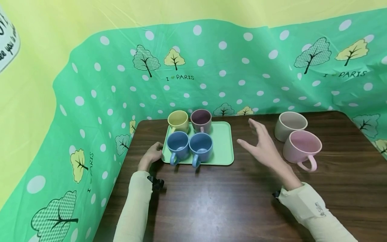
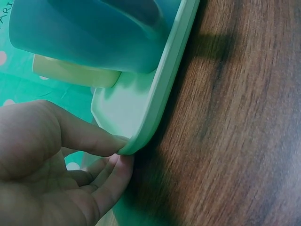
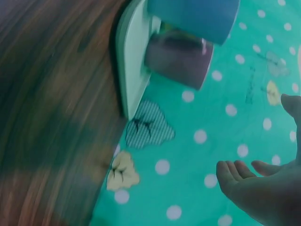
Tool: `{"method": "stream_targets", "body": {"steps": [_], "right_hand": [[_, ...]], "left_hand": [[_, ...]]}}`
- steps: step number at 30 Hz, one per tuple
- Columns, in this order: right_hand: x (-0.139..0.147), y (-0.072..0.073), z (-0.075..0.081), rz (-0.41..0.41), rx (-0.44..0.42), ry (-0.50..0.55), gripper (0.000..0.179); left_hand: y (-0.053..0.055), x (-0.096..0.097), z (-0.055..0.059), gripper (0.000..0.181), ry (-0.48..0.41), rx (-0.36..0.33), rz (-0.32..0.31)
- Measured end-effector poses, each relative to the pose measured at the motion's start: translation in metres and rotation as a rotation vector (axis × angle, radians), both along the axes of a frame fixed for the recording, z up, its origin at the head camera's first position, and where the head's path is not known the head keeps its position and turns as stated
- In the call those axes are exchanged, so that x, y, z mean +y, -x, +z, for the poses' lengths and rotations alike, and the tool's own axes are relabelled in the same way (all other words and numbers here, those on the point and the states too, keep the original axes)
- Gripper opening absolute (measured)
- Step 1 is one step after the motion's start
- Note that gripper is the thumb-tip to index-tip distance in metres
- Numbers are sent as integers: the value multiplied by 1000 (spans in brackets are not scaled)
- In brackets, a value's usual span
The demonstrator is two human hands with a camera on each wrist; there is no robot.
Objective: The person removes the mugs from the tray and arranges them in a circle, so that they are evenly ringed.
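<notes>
A light green tray (image 1: 222, 144) bears a yellow mug (image 1: 178, 120), a dark purple mug (image 1: 201, 118) and two blue mugs, one at the left (image 1: 177, 145) and one beside it (image 1: 201, 148). My left hand (image 1: 153, 154) pinches the tray's left rim; in the left wrist view the thumb lies on top of the corner and the fingers beneath it. My right hand (image 1: 263, 146) hovers in the air between the tray and two mugs at the right. It holds nothing, thumb and fingers spread apart, as the right wrist view also shows.
At the right stand a grey-white mug (image 1: 291, 126) and, in front of it, a pink mug (image 1: 303, 148) with its handle toward the front. A green dotted cloth (image 1: 211, 84) hangs behind the dark wooden table (image 1: 211, 201) and along its left side.
</notes>
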State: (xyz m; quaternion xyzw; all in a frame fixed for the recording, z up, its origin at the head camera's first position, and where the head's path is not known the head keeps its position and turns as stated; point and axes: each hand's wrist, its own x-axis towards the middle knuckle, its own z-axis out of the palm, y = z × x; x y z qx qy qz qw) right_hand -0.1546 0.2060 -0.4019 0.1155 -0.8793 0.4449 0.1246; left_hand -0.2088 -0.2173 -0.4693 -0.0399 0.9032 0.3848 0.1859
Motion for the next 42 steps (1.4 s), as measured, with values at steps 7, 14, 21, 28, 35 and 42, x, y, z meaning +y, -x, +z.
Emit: {"method": "stream_targets", "body": {"steps": [7,14,21,28,35,42], "right_hand": [[-28,2,-5,44,-19,-24,84],[-56,3,-14,109,-53,-28,86],[-85,6,-25,148,-81,-18,87],[-106,8,-33,158,-143,-20,96],[-121,8,-40,153,-201,-33,104],[-130,11,-38,97,-208,-50,109]], "left_hand": [[-3,2,5,39,-11,10,-6],[0,2,2,40,2,7,21],[-1,1,2,39,7,6,14],[-1,1,0,40,5,19,16],[-1,2,0,38,17,32,1],[-1,1,2,38,24,33,-2]]}}
